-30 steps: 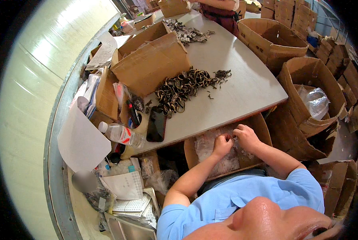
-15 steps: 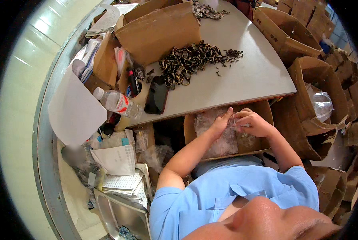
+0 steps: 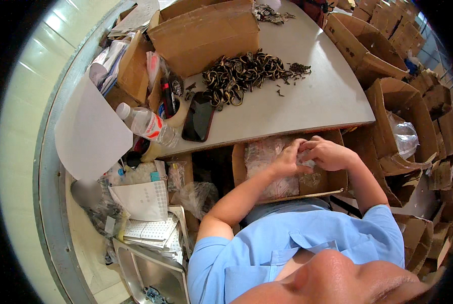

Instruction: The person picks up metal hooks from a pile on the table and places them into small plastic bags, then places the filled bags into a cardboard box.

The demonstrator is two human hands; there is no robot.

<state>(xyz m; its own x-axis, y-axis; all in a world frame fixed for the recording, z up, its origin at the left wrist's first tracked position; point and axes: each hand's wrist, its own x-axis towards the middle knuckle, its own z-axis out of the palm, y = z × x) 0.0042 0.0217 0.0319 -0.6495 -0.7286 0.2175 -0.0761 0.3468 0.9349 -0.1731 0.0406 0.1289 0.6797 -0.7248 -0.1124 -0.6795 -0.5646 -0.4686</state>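
Observation:
A cardboard box sits at my lap under the table's front edge, with a heap of small clear plastic bags in its left part. Over this box my two hands meet. My left hand bends its fingers toward the right one and closes on a small clear plastic bag. Curled in from the other side, my right hand pinches the same bag. The fingertips overlap, and what the bag contains is too small to make out.
On the table lie a pile of black-and-tan looped pieces, scattered small dark parts and a phone. A plastic bottle stands left. Open cartons crowd the right; a metal tray sits lower left.
My left fingers, stretched out flat before, have bent in to meet the right hand's fingers. My right hand has shifted slightly; the view has tilted a little.

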